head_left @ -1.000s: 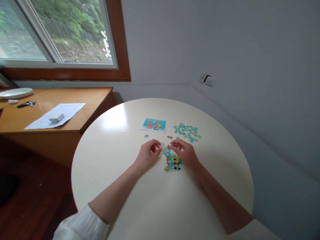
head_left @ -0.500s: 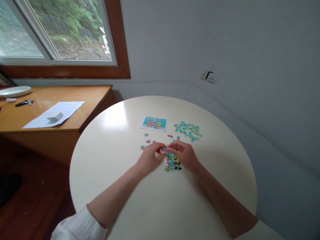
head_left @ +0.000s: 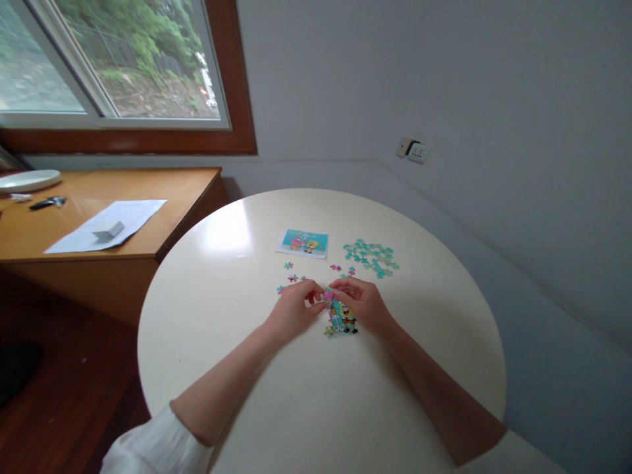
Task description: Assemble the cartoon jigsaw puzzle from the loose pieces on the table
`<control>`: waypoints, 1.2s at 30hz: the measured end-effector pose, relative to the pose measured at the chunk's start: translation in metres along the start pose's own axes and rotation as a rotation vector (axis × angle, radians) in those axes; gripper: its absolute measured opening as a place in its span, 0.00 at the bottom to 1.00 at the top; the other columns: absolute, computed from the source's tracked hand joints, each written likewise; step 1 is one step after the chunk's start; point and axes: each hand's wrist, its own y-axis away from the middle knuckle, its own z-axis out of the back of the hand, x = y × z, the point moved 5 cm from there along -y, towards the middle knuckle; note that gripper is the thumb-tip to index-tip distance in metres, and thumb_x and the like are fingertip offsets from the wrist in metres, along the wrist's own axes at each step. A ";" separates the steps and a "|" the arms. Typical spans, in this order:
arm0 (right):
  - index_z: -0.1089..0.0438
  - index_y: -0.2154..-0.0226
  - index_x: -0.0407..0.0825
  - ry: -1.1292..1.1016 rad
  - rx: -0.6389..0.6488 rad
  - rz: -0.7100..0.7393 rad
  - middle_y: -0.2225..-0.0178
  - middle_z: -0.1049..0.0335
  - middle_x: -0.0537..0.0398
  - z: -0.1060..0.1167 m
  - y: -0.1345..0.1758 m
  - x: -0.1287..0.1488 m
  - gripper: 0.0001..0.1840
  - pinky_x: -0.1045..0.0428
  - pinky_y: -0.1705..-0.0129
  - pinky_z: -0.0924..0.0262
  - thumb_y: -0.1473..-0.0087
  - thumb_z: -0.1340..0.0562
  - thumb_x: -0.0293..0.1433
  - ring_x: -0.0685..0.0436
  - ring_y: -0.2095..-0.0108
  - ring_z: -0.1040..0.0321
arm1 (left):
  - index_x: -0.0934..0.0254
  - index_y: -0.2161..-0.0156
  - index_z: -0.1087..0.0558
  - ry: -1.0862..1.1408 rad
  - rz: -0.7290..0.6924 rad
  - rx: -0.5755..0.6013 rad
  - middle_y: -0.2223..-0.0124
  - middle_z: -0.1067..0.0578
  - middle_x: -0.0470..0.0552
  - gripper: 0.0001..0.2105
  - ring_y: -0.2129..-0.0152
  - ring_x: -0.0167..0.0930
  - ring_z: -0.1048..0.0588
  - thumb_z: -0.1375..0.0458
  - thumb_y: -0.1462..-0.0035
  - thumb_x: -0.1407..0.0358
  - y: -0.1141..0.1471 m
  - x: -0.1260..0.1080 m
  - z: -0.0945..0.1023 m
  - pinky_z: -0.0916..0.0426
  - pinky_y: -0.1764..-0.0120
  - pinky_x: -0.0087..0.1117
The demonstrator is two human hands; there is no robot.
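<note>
A: Viewing from the head camera, how are the hands set?

B: The left hand (head_left: 292,311) and right hand (head_left: 363,304) are brought together, fingertips pinched on a pink puzzle piece (head_left: 328,295) at the assembled puzzle section's (head_left: 340,318) top edge, presumably for alignment.

A: Elsewhere?

B: A reference picture (head_left: 303,242) and loose pieces (head_left: 371,257) are kept beyond, on the round table (head_left: 207,316).

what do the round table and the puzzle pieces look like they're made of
Table: cream, glossy, likely lacquered or laminated board; it mirrors the window light. Pieces: thin, flat, printed, probably cardboard; too small to be sure.
</note>
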 end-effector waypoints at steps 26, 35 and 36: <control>0.28 0.71 0.47 0.464 0.065 0.176 0.73 0.27 0.54 -0.004 0.003 0.012 0.08 0.55 0.70 0.42 0.56 0.41 0.28 0.49 0.73 0.33 | 0.66 0.76 0.31 0.005 0.189 0.155 0.78 0.30 0.44 0.06 0.80 0.24 0.35 0.41 0.56 0.64 -0.001 0.010 -0.003 0.42 0.75 0.25; 0.29 0.71 0.47 0.497 0.022 0.165 0.75 0.28 0.55 0.000 0.002 0.010 0.07 0.55 0.71 0.42 0.55 0.42 0.28 0.50 0.74 0.34 | 0.66 0.75 0.32 0.030 0.234 0.228 0.79 0.32 0.43 0.06 0.81 0.24 0.36 0.41 0.58 0.65 0.001 0.010 -0.007 0.43 0.76 0.24; 0.29 0.72 0.47 0.500 0.021 0.167 0.75 0.28 0.55 0.000 0.002 0.010 0.07 0.55 0.71 0.42 0.55 0.42 0.28 0.50 0.74 0.33 | 0.66 0.75 0.32 0.036 0.235 0.232 0.79 0.32 0.43 0.06 0.81 0.24 0.36 0.41 0.58 0.65 0.001 0.009 -0.007 0.43 0.76 0.24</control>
